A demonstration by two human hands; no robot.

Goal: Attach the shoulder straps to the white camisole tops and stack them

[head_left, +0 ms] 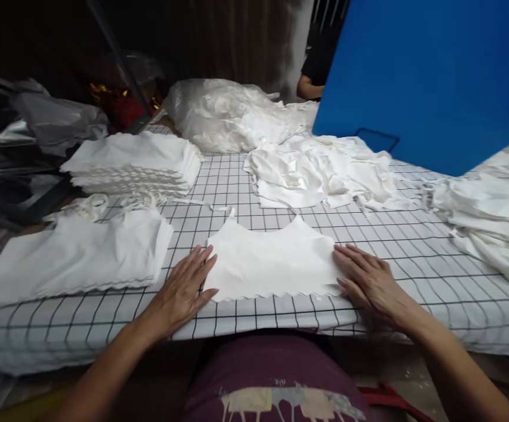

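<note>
A white camisole-style top [272, 261] lies flat on the checked tablecloth [223, 184], its scalloped edge toward me and its thin straps at the far side. My left hand [185, 285] rests at its left edge, fingers stretched out and fingertips on the cloth. At the right edge lies my right hand [369, 278], palm down with extended fingers touching the fabric. Just left of my left hand sits a stack of similar white tops [100, 255] with straps bunched at the back.
Behind that stack stands a taller pile of folded white pieces [133, 161]. A clear plastic bag of white fabric [232, 111] is at the back. Loose white garments lie in heaps at centre [320, 170] and right [496, 211]. A blue board [426, 76] partly hides another person's arm [309, 88].
</note>
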